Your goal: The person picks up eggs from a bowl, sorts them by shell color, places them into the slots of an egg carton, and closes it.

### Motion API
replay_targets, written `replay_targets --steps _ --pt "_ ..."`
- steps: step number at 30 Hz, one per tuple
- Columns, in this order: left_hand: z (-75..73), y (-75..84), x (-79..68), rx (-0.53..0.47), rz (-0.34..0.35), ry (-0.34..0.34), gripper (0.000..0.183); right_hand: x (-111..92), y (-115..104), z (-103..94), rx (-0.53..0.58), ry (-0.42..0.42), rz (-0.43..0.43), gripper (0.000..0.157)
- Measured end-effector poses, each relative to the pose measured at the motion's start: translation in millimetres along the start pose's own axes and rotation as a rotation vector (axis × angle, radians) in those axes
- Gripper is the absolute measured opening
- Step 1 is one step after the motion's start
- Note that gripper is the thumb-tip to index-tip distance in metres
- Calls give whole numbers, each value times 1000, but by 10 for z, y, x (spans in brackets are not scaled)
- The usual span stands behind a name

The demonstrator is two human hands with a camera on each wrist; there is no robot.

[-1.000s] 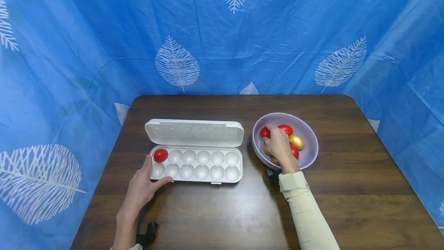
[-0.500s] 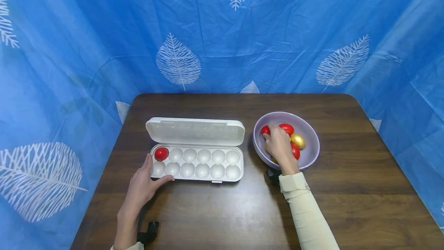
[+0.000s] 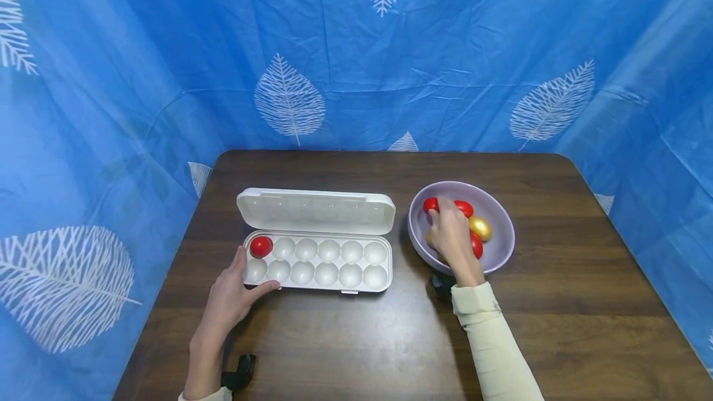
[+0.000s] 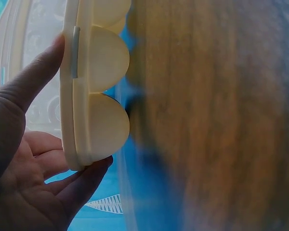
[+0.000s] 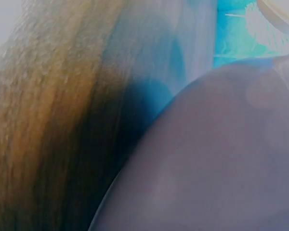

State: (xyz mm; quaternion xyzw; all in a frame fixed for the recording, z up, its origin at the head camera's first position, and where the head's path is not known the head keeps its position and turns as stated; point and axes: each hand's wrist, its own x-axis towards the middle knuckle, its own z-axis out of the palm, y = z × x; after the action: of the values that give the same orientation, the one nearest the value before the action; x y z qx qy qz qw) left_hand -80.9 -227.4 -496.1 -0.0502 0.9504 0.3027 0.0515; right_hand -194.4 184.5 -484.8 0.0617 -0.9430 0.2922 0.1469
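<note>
A white egg box stands with its lid raised; one red egg sits in its back left cup. My left hand grips the box's front left corner. In the left wrist view the thumb lies on the front rim and fingers curl round the end. Inside a lilac bowl, my right hand pinches a red egg at the bowl's left side. The right wrist view has only the bowl's outer wall, with the fingers out of sight.
Beside the right hand in the bowl lie a golden egg and red eggs, with others partly hidden under the hand. The brown wooden table backs onto a blue leaf-print curtain.
The right hand and the red egg at its fingertips have shifted slightly right and back within the bowl. The left hand keeps its place on the egg box.
</note>
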Motion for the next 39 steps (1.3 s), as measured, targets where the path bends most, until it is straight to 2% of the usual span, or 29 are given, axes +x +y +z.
replay_targets --steps 3,8,14,17,21,25,29,33,39 --pt "-3 -1 -3 5 -1 -1 117 -29 -2 -27 59 75 -32 31" --pt "-9 5 10 -4 13 4 116 -145 -54 -118 176 261 -80 33" --pt "-46 31 22 -1 35 -1 115 -295 -228 -215 469 523 -153 38" --pt "-73 47 19 6 32 -20 114 -357 -414 -258 579 588 -203 41" --pt "-104 60 13 9 13 -43 114 -492 -711 -241 703 565 -242 43" --pt "-101 52 26 10 15 -43 114 -604 -798 -27 812 475 -300 46" --pt "-70 43 44 0 16 -39 113 -641 -776 199 815 367 -343 50" --pt "-71 39 44 -10 1 -43 114 -654 -814 327 774 234 -350 47" --pt "-88 24 28 -16 -4 -43 114 -594 -879 457 634 108 -352 39"
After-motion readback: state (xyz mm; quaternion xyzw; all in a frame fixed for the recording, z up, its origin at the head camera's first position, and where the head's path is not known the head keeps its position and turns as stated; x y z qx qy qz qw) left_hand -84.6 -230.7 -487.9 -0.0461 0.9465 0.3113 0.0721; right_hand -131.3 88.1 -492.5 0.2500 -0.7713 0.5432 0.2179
